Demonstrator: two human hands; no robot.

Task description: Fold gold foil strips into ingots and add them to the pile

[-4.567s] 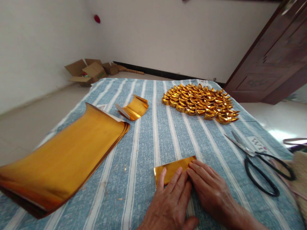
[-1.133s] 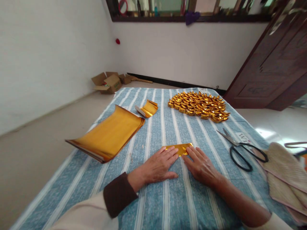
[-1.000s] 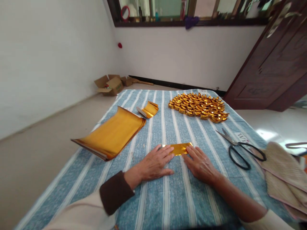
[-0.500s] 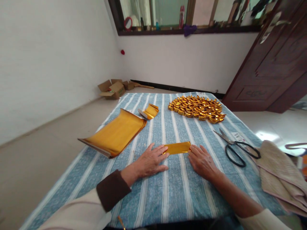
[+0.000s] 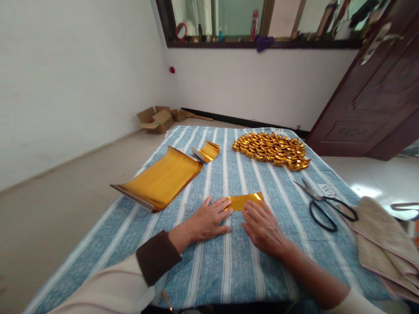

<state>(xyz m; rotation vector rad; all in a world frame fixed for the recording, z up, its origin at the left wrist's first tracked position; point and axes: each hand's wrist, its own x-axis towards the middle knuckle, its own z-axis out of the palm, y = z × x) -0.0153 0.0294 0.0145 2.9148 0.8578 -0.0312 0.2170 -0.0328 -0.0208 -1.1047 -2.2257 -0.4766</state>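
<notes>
Pressing flat, my left hand and right hand lie on the striped cloth near its front edge, fingers spread, fingertips touching the folded gold paper between them. Gold sheets curl by the left edge, a heap of folded gold pieces sits at the far edge, and scissors lie toward the right edge.

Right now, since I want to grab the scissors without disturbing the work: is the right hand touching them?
Apart. The head view shows the right hand on the folded gold sheet, with bare striped cloth between it and the scissors.
</notes>
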